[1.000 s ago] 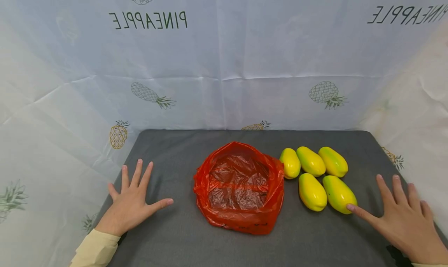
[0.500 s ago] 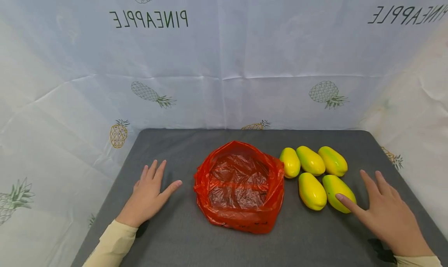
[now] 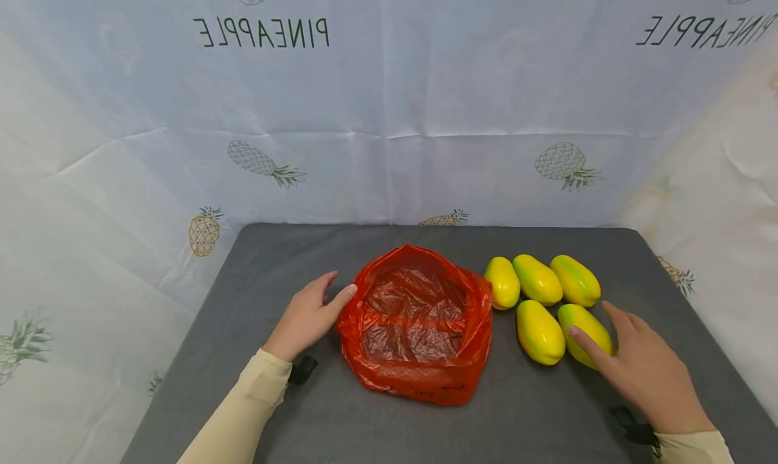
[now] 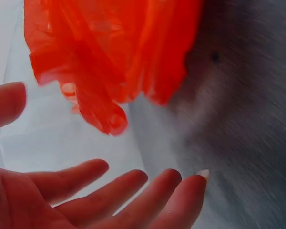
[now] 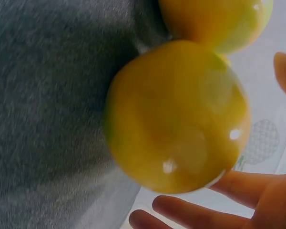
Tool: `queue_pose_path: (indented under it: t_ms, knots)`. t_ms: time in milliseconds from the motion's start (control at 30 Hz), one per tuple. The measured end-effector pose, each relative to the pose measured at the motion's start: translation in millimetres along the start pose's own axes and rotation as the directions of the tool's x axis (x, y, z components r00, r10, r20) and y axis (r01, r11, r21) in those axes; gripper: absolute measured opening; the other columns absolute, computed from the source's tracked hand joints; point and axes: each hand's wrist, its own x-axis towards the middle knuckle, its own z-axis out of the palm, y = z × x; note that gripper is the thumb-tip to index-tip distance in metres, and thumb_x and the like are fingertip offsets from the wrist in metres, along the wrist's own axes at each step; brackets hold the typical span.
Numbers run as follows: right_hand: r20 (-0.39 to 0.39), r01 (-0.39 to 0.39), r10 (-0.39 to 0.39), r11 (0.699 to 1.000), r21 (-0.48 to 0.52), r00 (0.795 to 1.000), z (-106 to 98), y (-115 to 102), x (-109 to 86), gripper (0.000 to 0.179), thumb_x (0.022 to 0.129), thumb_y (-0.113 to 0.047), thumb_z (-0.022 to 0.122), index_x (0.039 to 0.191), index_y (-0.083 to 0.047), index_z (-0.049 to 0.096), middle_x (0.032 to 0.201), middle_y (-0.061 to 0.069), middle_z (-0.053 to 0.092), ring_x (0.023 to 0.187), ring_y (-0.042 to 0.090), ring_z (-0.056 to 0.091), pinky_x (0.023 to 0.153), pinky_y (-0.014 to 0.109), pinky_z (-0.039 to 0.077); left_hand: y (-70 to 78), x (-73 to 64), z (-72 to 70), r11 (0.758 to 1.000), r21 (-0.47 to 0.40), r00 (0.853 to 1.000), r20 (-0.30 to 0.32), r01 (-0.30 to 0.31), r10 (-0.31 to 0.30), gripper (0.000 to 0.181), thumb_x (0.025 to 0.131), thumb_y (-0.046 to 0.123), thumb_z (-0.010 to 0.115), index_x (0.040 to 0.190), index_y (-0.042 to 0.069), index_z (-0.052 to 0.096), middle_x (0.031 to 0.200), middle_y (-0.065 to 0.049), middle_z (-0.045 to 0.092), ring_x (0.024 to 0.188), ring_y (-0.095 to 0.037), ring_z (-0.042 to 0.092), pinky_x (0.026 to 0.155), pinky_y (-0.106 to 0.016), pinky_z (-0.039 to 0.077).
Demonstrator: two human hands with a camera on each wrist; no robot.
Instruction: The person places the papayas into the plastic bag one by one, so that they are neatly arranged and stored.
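Note:
A red plastic bag (image 3: 413, 383) lies on the grey table with its mouth spread open toward me. My left hand (image 3: 306, 319) is at the bag's left edge, fingers loosely extended. The left wrist view has a gap between those fingers (image 4: 128, 186) and the bag's crumpled rim (image 4: 105, 100). On the right sit several glossy yellow-green mangoes (image 3: 541, 333) in two rows. Thumb and fingers apart, my right hand (image 3: 647, 376) hovers around the front right mango (image 3: 583, 325). In the right wrist view this mango (image 5: 176, 119) partly hides a fingertip, so contact cannot be told.
The grey table (image 3: 292, 248) ends at a white cloth backdrop (image 3: 389, 99) printed with pineapples, which also rises on both sides. The leftmost back mango (image 3: 503, 284) sits right against the bag's right edge.
My left hand has moved right, up to the bag's left edge, its spread fingers drawing together. The right hand has come left, closer around the front right mango. Bag and mangoes stay put.

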Motion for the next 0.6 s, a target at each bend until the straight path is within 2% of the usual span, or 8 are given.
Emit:
queue_pose_path:
  t_ms: [267,467,600]
  knots:
    - [0.002,-0.003,0.003,1.000,0.010,1.000,1.5,-8.1,1.4,0.107,0.104,-0.077,0.044,0.162,0.013,0.032,0.150,0.050,0.041,0.125,0.069,0.050,0.087,0.077,0.047,19.9,18.4,8.7,1.000,0.026,1.000,0.026,0.003,-0.004,0.081,0.101,0.059,0.067,0.160,0.006,0.050,0.157,-0.019,0.060,0.131,-0.038,0.068,0.107,-0.059,0.057]
    - [-0.020,0.001,-0.001,1.000,0.011,1.000,4.3,-10.2,2.2,0.104,0.105,-0.075,0.046,0.159,0.012,0.037,0.146,0.048,0.047,0.120,0.065,0.055,0.085,0.074,0.049,26.0,23.8,15.5,0.999,0.033,0.999,0.027,0.017,-0.018,0.067,0.101,0.045,0.073,0.154,0.006,0.058,0.139,-0.016,0.073,0.097,-0.023,0.076,0.087,-0.045,0.066]
    - [-0.021,-0.002,0.002,1.000,0.014,1.000,4.5,-10.6,2.9,0.102,0.104,-0.075,0.046,0.158,0.012,0.040,0.145,0.046,0.050,0.120,0.063,0.056,0.086,0.074,0.050,25.7,25.4,19.0,0.999,0.035,1.000,0.017,0.016,-0.016,0.061,0.102,0.039,0.074,0.151,0.006,0.061,0.135,-0.016,0.075,0.089,-0.018,0.076,0.080,-0.041,0.067]
